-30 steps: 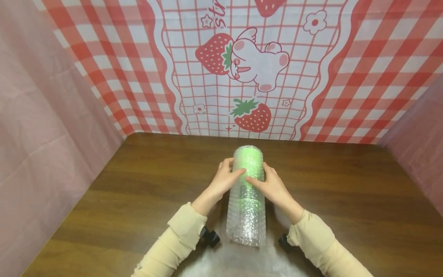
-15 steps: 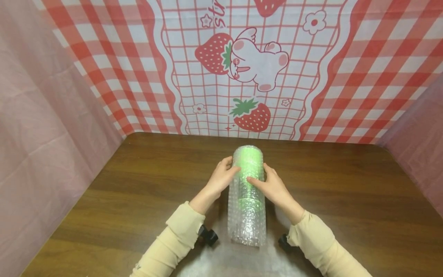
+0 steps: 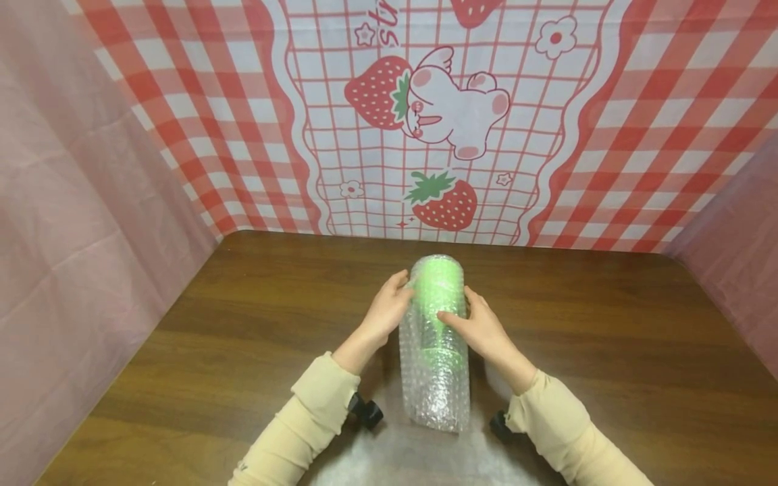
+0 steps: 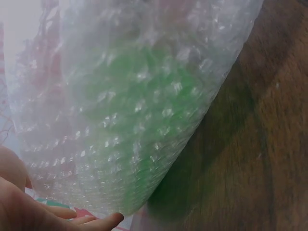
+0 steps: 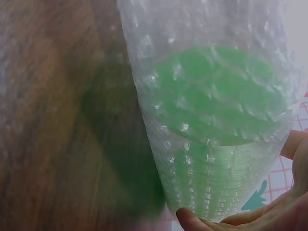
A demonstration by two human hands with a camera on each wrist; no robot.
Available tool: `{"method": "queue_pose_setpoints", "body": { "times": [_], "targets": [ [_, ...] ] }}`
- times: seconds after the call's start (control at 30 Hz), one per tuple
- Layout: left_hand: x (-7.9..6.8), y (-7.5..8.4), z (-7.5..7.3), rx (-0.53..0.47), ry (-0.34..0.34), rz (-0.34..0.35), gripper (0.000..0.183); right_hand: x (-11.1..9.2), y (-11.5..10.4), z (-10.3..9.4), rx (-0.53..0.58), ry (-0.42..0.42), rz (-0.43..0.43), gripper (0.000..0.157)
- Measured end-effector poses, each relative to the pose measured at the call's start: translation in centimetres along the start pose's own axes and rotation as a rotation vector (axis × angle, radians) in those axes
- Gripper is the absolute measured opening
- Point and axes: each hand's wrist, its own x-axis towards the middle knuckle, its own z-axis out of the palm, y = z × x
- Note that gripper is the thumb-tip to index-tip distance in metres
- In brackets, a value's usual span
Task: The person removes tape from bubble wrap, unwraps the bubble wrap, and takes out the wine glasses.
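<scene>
A bright green cylindrical object [image 5: 216,96] lies inside a clear roll of bubble wrap [image 3: 434,398] at the middle of the table. Its flat round green end shows through the plastic in the right wrist view. My right hand [image 3: 486,331] grips the roll from the right, thumb across the top and fingers down the far side. On the left, my left hand [image 3: 385,310] holds the bubble wrap at its side, the thumb along the left edge. In the left wrist view its fingertips [image 4: 113,219] lie against the lower wrap.
The brown wooden table [image 3: 255,324] extends to both sides. A transparent sheet [image 3: 401,466] lies flat at the front, below the roll. Behind stands a red-and-white strawberry cloth [image 3: 340,155], with pink curtains [image 3: 91,223] at the sides. A black wrist device [image 3: 367,413] sits under each cuff.
My left thumb has drawn back from the top of the roll to its left edge. The right hand and the roll have barely shifted.
</scene>
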Motion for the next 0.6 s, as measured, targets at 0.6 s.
{"method": "queue_pose_setpoints", "body": {
  "times": [0.6],
  "targets": [
    [0.48, 0.2, -0.3, -0.016, -0.024, 0.0, 0.059, 0.12, -0.07, -0.02, 0.056, -0.019, -0.024, 0.093]
  ]
}}
